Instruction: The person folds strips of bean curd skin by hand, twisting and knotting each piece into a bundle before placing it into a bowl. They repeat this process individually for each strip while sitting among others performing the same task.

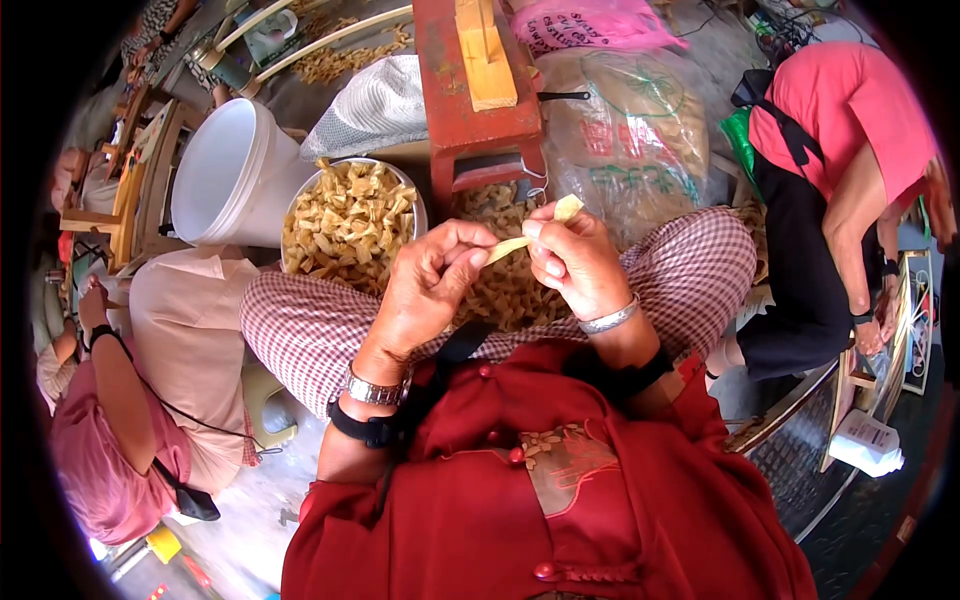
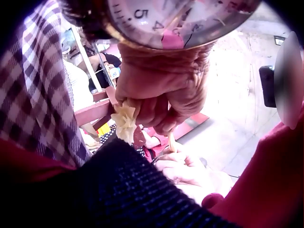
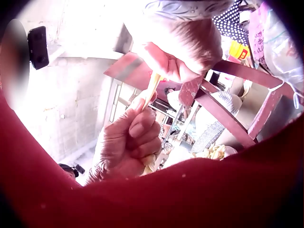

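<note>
A pale yellow strip [image 1: 507, 250] stretches between my two hands above my lap. My left hand [image 1: 430, 282] pinches one end between thumb and fingers. The other end is in the pinch of my right hand [image 1: 582, 262], and a yellow flap [image 1: 568, 207] sticks up past its fingers. In the left wrist view, a ruffled pale piece [image 2: 125, 122] pokes out from the curled fingers of my left hand. The strip [image 3: 152, 89] runs straight from hand to hand in the right wrist view. Beneath my hands lie many folded yellow pieces [image 1: 508, 298].
A bowl [image 1: 420, 205] heaped with similar folded pieces stands left of my hands, beside a white bucket [image 1: 225, 170]. Ahead is a red wooden bench [image 1: 470, 130] carrying a wooden block [image 1: 487, 75]. A filled clear plastic bag [image 1: 630, 130] lies right of it. People sit close on both sides.
</note>
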Tool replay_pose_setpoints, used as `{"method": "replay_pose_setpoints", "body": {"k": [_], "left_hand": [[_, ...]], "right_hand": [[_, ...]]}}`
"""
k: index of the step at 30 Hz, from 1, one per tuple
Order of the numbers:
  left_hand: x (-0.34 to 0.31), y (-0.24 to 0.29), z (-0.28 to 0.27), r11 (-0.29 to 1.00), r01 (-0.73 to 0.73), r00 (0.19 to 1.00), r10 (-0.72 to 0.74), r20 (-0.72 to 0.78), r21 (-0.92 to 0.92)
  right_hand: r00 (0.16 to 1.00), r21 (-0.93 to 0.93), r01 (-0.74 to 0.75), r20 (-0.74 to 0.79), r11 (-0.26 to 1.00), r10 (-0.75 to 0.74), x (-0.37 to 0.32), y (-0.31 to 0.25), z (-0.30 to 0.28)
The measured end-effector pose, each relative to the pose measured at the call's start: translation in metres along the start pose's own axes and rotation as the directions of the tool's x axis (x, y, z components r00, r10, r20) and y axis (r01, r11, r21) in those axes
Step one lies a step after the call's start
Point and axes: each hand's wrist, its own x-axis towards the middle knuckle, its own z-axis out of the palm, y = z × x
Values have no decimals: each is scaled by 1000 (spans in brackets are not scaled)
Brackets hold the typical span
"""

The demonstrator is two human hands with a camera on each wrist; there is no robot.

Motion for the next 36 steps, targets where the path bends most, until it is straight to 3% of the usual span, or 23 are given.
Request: {"method": "replay_pose_setpoints", "body": {"k": [4,6,7,8,12,14,28,32,35,36], "left_hand": [[5,1,0,999,-38,999,39,-25,33],[21,8,-4,972,-138,989,144,-22,191],[30,17,-6,998,-48,998,49,-32,34],[41,28,-10,999,-42,998,42,-43,5],[94,53,-32,972,-185,980,194,-51,147],[117,62,-41,971,-206,976,213,-43,121],[211,65,-78,935,-202,978,208,11,291],[218,53,-81,873,-288,952,304,22,394],[219,42,-90,603,-304,881,472,-22,738],[220,39,-100,743,-190,946,314,-84,642]], "right_hand": [[1000,1,20,-15,1000,-20,3,-8,-1],[999,-18,47,-3,999,-47,17,-20,3],[998,-34,67,5,997,-67,25,-28,6],[996,-48,83,12,995,-83,32,-35,9],[973,-237,202,159,950,-167,81,-78,19],[954,-264,273,198,925,-225,104,-94,23],[969,-371,243,125,896,-212,182,-122,15],[972,-463,235,136,855,-194,188,-117,14],[970,-552,243,126,798,-208,188,-113,4],[969,-580,246,118,776,-219,186,-112,0]]}}
